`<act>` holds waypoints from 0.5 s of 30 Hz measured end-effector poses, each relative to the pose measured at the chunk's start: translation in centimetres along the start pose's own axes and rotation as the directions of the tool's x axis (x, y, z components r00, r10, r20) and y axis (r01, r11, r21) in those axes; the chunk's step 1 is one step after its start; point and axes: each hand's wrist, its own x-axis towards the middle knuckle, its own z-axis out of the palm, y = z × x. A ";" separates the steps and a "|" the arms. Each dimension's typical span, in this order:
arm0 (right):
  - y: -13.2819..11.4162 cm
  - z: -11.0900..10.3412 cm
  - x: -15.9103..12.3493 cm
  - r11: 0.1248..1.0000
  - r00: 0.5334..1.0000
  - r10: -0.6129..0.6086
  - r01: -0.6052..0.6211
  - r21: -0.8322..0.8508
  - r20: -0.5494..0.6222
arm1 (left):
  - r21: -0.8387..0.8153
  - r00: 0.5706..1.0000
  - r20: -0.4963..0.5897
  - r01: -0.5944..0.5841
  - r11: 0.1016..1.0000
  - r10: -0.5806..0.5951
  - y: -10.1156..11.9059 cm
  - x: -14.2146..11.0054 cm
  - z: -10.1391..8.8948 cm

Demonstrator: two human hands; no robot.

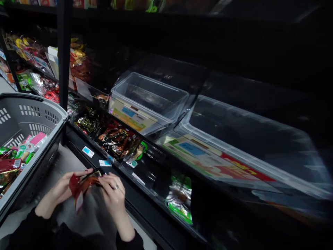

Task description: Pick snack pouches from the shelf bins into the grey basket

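Note:
Both hands hold a small red and brown snack packet in front of the lower shelf. My left hand grips its left side, thumb along the top edge. Its right end is pinched by my right hand, which wears a ring. Just beyond them, similar dark red snack packets lie heaped in a black shelf bin. To the left stands a grey shopping basket with several colourful packets inside.
Two clear plastic bins with labels stand on the shelf above. A green and silver packet lies in the lower bin to the right. A black shelf post rises beside the basket. Price tags line the shelf edge.

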 end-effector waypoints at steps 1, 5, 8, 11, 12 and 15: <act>0.4 -0.4 0.1 0.997 0.997 -0.071 0.070 -0.034 -0.035 | -0.033 0.996 0.041 0.081 0.996 -0.080 0.3 -0.3 0.1; 1.2 -1.7 0.3 0.982 0.982 -0.169 0.161 -0.097 -0.079 | -0.005 0.990 0.026 0.139 0.990 -0.139 0.7 -1.1 0.8; 1.3 -2.0 -0.1 0.980 0.978 -0.174 0.160 -0.120 -0.117 | 0.104 0.966 0.051 0.249 0.963 -0.255 0.3 -1.4 1.3; 1.2 -2.0 -0.3 0.977 0.976 -0.184 0.170 -0.126 -0.116 | 0.158 0.919 0.113 0.359 0.920 -0.377 -0.3 -1.4 1.6; 1.2 -2.1 -0.3 0.978 0.976 -0.183 0.168 -0.122 -0.119 | 0.167 0.918 0.112 0.361 0.918 -0.381 -0.4 -1.3 1.6; 1.2 -2.3 -0.2 0.979 0.977 -0.176 0.160 -0.129 -0.121 | 0.173 0.924 0.103 0.348 0.921 -0.368 -0.6 -1.2 1.5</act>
